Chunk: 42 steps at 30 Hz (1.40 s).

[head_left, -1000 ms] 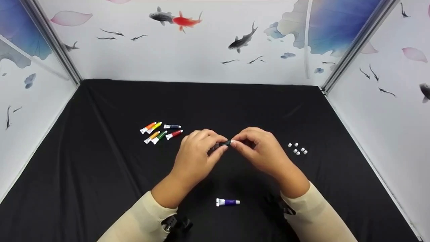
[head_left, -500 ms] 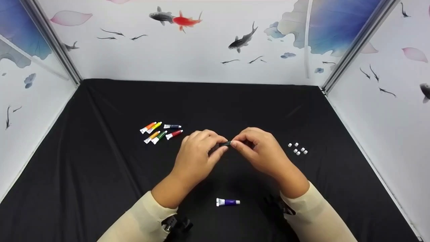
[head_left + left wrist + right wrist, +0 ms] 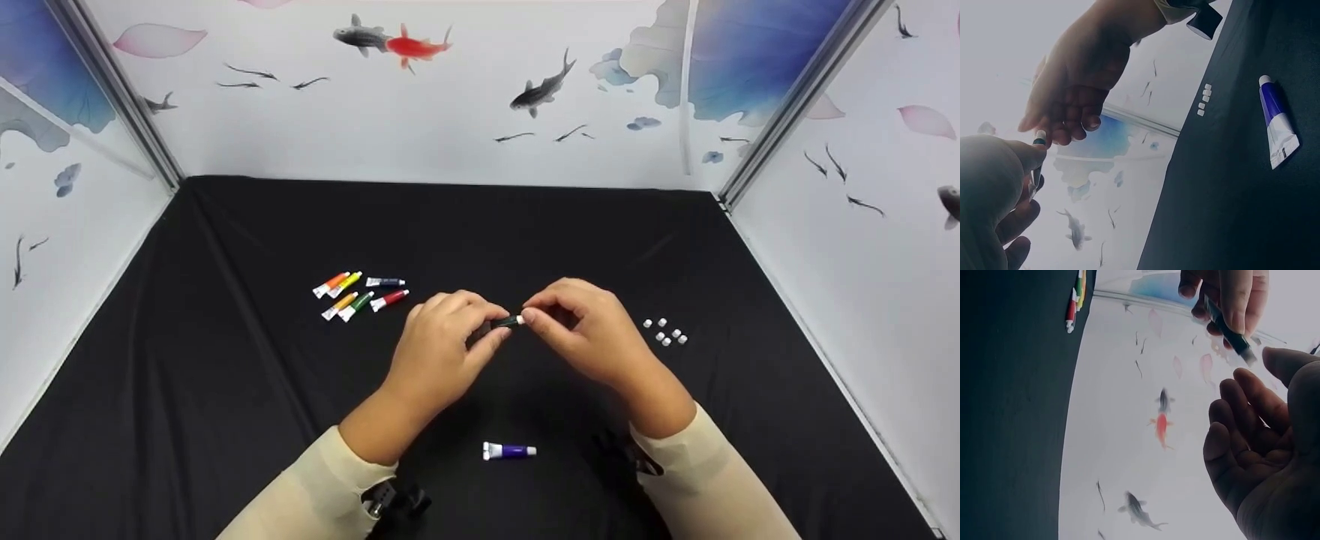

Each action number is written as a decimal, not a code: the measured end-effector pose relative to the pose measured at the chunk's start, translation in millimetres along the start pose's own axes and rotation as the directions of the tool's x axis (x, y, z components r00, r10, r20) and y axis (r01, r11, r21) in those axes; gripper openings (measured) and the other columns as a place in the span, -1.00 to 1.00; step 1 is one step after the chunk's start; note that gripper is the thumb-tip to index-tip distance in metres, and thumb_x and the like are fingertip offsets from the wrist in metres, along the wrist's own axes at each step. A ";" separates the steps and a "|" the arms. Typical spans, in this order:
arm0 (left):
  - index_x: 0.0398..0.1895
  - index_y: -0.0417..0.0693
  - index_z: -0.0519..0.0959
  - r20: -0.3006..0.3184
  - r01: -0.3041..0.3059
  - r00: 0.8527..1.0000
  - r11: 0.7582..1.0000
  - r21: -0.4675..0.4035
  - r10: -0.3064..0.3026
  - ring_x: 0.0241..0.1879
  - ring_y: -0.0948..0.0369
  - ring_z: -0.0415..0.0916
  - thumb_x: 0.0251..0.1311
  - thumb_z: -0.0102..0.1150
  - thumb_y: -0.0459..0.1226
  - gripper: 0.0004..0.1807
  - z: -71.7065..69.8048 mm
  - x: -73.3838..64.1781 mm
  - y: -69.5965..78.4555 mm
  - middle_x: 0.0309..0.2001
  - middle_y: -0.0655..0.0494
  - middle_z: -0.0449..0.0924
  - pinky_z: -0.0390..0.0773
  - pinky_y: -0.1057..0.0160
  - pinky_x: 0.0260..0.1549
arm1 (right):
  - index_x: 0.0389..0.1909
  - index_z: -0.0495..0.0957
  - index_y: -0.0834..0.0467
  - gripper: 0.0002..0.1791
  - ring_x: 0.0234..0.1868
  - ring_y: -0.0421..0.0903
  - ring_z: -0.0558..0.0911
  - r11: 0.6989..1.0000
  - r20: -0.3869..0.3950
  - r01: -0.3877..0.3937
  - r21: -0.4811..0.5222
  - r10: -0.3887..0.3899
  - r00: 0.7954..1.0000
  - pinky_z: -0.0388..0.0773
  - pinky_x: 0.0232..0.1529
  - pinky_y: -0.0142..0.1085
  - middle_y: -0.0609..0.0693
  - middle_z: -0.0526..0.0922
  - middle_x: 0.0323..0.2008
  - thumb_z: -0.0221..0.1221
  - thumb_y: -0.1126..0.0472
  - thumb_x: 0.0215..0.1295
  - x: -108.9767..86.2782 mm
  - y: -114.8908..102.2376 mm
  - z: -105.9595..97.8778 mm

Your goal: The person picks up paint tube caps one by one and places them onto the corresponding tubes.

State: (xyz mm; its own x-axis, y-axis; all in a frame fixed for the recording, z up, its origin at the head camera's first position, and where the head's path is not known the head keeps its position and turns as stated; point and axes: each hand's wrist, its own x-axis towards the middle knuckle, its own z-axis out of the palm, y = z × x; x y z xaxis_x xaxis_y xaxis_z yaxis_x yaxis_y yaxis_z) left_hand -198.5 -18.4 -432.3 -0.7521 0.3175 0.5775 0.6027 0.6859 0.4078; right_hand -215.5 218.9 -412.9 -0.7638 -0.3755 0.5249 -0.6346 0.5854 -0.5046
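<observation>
My left hand (image 3: 439, 349) pinches a small dark green paint tube (image 3: 507, 322) between thumb and fingers, above the black cloth. The tube's white cap (image 3: 1248, 356) points toward my right hand (image 3: 589, 334). In the right wrist view, the right thumb and curved index finger stand a little apart just beside the cap, with nothing between them. The tube's crimped end is mostly hidden by the left fingers in the head view. A purple paint tube with a white cap (image 3: 510, 451) lies on the cloth between the forearms.
Several paint tubes, among them a red one (image 3: 389, 301) and a dark blue one (image 3: 385, 283), lie in a group left of the hands. Several loose white caps (image 3: 661, 337) sit on the cloth to the right. Printed white walls (image 3: 450, 135) enclose the black-covered table (image 3: 480, 232).
The right fingers, earlier at the cap and covering it, have drawn slightly right, and the white cap shows more. The left hand has hardly moved.
</observation>
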 end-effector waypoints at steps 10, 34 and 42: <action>-0.03 0.27 0.80 0.041 0.016 0.999 1.000 -0.010 -0.015 -0.11 0.22 0.63 0.37 0.44 -0.03 -0.82 1.9 -0.3 0.0 -0.09 0.34 0.77 0.56 0.10 -0.06 | -0.18 0.82 0.01 -0.90 -0.33 -0.17 0.61 0.991 -0.075 -0.109 -0.083 0.103 0.992 0.52 -0.26 -0.42 -0.14 0.77 -0.27 0.40 0.09 0.43 2.4 15.8 -16.4; -0.01 0.32 0.79 0.251 0.004 0.968 0.998 0.056 -0.018 -0.05 0.20 0.66 0.39 0.40 0.02 -0.80 15.9 -17.6 1.5 -0.06 0.36 0.77 0.58 0.08 -0.08 | 0.02 0.77 0.11 -0.68 -0.12 0.05 0.70 0.826 0.058 -0.484 -0.288 0.519 0.852 0.58 0.04 0.01 0.09 0.80 -0.11 0.36 -0.01 0.43 0.2 80.1 -63.3; -0.04 0.32 0.79 0.326 -0.039 0.945 0.997 0.071 0.014 -0.10 0.22 0.64 0.39 0.38 0.04 -0.82 24.9 -31.1 -1.3 -0.10 0.37 0.76 0.54 0.10 -0.13 | 0.07 0.75 0.14 -0.64 -0.12 0.08 0.75 0.789 0.147 -0.492 -0.368 0.572 0.807 0.62 0.10 0.11 0.12 0.83 -0.05 0.33 -0.01 0.43 -3.5 106.4 -73.3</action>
State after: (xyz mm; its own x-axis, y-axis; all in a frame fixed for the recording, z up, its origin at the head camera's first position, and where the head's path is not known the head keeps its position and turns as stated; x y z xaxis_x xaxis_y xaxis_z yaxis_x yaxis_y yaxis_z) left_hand -182.5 -12.8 -468.3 -0.7895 0.5233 0.3207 0.6112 0.7175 0.3340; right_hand -271.7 335.2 -418.2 -0.9966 -0.0745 0.0342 -0.0820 0.9109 -0.4043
